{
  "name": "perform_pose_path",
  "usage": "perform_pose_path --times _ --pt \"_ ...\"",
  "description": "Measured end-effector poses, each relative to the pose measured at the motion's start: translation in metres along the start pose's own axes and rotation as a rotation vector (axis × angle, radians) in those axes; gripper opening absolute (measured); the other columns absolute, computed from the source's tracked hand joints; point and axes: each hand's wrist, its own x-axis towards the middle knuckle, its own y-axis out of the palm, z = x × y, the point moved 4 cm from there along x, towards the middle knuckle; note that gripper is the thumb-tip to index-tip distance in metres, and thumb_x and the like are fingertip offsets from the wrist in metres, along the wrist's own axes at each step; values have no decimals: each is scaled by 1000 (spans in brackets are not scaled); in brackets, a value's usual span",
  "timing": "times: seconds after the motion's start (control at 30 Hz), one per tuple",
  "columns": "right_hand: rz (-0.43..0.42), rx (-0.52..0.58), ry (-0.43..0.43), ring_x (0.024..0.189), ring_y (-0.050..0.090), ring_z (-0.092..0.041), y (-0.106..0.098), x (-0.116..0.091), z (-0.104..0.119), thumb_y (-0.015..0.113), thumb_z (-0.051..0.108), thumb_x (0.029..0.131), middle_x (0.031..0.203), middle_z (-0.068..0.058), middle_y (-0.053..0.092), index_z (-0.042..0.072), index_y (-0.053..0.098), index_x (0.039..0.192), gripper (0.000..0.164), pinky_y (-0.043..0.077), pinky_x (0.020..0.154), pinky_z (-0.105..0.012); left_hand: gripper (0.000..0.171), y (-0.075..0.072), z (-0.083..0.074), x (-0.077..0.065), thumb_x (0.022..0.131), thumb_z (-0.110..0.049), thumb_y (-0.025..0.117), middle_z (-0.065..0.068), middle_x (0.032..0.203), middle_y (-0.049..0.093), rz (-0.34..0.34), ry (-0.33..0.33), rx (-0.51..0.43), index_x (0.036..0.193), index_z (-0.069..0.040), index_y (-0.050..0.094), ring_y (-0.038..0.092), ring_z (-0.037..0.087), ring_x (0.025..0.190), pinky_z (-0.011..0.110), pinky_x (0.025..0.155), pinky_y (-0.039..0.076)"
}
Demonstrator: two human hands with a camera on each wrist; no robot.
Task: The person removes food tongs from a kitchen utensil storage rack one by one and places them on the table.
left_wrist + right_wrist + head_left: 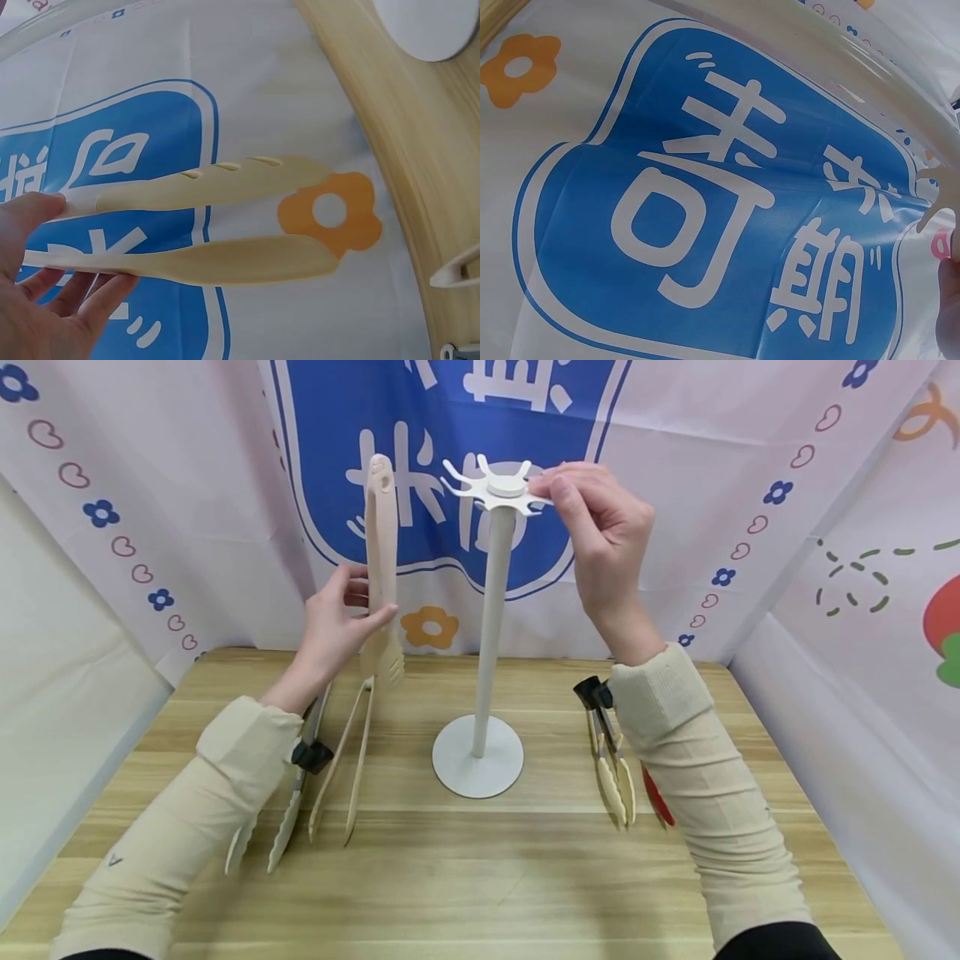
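My left hand point(337, 620) grips a pair of cream tongs point(382, 539) between thumb and fingers, upright with the holed handle end on top. In the left wrist view the two tong arms point(247, 184) stand apart, one with slots in its tip. To their right rises a white utensil stand point(491, 627) with a round base point(477, 777) and a ring of hooks point(480, 487) at its top. My right hand point(611, 531) pinches one of those hooks from the right side. At the right wrist view's edge, the right hand point(949, 315) is mostly cut off.
Under my left forearm lie thin beige tongs point(362, 752) and metal tongs with pale tips point(285, 827). Black-topped tongs with cream tips point(611, 777) and a red piece point(658, 797) lie by my right sleeve. Behind the wooden table point(465, 877) hangs a printed cloth point(675, 527).
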Motion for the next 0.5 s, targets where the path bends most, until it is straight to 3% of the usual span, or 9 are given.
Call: perform_pose_path --times 0.5 --pt "-6 -9 8 86 60 -15 1 0 0 53 -8 83 79 -19 67 -13 66 77 16 47 84 -32 50 -17 11 -19 80 -23 71 14 103 60 -5 -32 -9 119 -3 47 58 21 92 32 78 52"
